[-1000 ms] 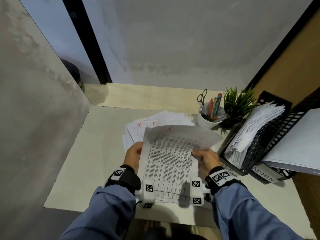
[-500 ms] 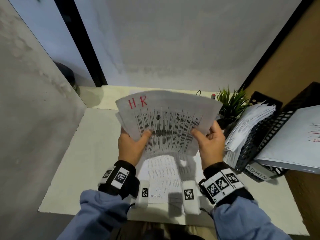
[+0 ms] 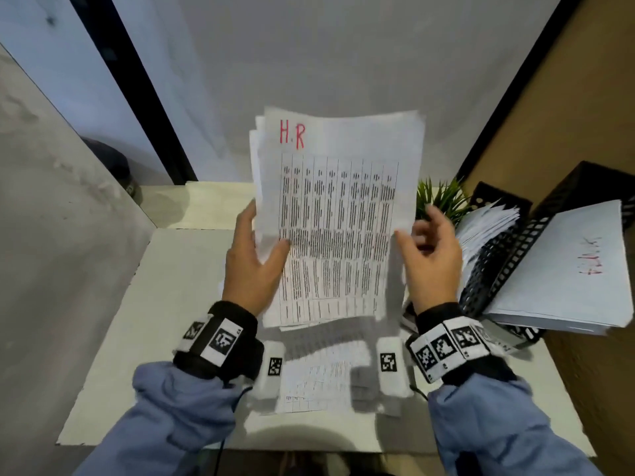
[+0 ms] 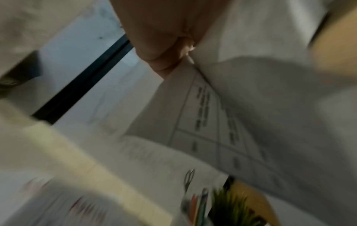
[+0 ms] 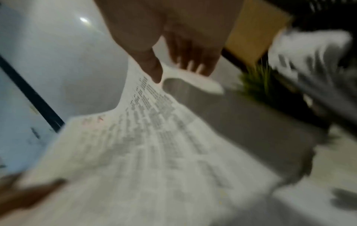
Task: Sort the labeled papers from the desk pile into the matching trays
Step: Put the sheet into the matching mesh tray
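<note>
White printed papers (image 3: 338, 218) headed "H.R" in red stand upright above the desk, edges fanned.

Desk (image 3: 178, 304) left side lies open; plant (image 3: 443, 201) and trays (image 3: 494, 269) crowd the right.

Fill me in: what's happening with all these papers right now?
A person is sorting papers at a desk. The left hand grips a small stack of sheets held upright, the front one marked "H.R" in red. The right hand is at the stack's right edge, fingers loose, thumb touching the paper. More sheets lie on the desk below. To the right, black mesh trays already hold papers.
</note>
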### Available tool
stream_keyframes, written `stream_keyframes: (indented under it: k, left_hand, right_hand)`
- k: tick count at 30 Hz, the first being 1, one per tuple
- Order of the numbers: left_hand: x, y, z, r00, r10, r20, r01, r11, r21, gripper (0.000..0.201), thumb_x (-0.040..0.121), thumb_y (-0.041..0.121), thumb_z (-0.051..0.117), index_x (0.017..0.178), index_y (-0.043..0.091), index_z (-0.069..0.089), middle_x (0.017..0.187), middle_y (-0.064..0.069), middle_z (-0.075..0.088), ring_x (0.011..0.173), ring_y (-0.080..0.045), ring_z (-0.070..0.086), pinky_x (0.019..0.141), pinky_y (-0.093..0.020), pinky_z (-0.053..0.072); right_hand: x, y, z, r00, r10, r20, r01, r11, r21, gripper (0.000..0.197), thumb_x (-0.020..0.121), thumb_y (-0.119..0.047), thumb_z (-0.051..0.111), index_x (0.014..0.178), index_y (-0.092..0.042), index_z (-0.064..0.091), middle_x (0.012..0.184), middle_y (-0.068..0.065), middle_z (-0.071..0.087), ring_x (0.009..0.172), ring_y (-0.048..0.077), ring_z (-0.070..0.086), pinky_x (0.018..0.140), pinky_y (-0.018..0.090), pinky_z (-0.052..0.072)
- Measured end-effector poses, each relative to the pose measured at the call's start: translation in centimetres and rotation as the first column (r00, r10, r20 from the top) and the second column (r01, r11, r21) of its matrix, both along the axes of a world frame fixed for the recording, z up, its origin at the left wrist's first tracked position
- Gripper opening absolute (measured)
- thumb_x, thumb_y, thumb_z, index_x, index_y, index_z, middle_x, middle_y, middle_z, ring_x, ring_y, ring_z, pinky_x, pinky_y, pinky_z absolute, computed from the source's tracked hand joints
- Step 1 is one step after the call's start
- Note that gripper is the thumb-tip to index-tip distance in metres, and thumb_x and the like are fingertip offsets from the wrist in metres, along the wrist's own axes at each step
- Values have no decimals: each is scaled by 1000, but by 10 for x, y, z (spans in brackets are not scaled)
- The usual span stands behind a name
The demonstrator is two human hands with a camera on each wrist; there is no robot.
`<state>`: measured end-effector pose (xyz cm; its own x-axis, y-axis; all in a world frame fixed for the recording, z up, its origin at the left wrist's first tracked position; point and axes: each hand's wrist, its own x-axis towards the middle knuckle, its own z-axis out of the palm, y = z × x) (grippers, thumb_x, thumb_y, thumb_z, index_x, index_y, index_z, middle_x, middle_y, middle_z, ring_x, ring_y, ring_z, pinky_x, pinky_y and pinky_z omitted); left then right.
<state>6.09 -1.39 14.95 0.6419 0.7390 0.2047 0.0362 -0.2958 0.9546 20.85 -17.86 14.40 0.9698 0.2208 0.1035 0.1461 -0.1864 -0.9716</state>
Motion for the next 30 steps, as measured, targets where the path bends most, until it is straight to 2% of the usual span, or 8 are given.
stream_keyframes:
  k: [3,6,8,10,12,17,23,30]
  left_hand:
    - [20,4,41,980,-200,-4,200,978,58,70,89,5,59,146,28,27,132,10,53,114,-6,58,94,-25,52]
    - [45,7,63,923,-381,-62,385,916,111,72,86,7,58,144,37,28,143,5,45,126,-16,51,102,-47,46]
    - [63,2,71,886,-453,-101,463,877,131,71,85,5,57,144,33,31,143,5,46,127,-15,50,106,-46,42]
    - [80,-3,78,866,-474,-158,496,851,170,73,84,1,56,147,28,29,145,7,45,127,-8,50,108,-31,39]
    - [95,-8,88,856,-456,-243,508,827,239,77,84,-1,55,148,31,26,144,7,46,122,-8,53,104,-25,42]
    - [122,-21,108,806,-431,-407,575,732,365,80,84,1,52,148,37,20,141,4,48,114,-17,57,97,-37,48]
    - [151,-55,105,730,-446,-517,658,662,358,79,84,1,49,149,34,19,136,-1,54,112,-21,57,92,-31,47]
    - [191,-102,84,691,-464,-554,701,616,358,77,82,1,51,150,26,22,132,-10,57,112,-28,56,88,-28,45]
  right_hand:
    - [40,-19,-5,953,-299,48,294,875,-385,96,76,-46,72,148,-13,18,146,14,33,134,32,28,110,45,28]
    - [72,-35,-25,850,-410,-332,231,855,-465,113,60,-42,79,147,-6,17,144,17,36,131,36,36,108,45,33]
    - [84,-46,-39,766,-353,-538,202,925,-321,88,49,-27,76,130,-11,44,115,10,56,100,31,58,82,36,50]
    - [91,-54,-45,776,-283,-564,152,951,-268,35,60,-14,66,92,-10,53,83,12,57,64,24,52,53,23,39]
    - [93,-61,-42,806,-257,-533,153,961,-231,11,76,-3,53,82,-10,47,67,6,45,51,19,40,46,21,29]
    - [98,-81,-24,872,-183,-455,145,982,-119,29,80,13,41,68,-13,41,60,1,28,49,17,23,37,16,22]
    - [111,-97,-4,920,-127,-372,99,991,-93,39,72,17,42,59,-17,26,60,0,24,46,11,25,43,21,19]
    - [118,-105,10,940,-48,-337,48,999,-8,23,68,14,43,72,-8,46,62,3,28,56,17,26,51,25,24]
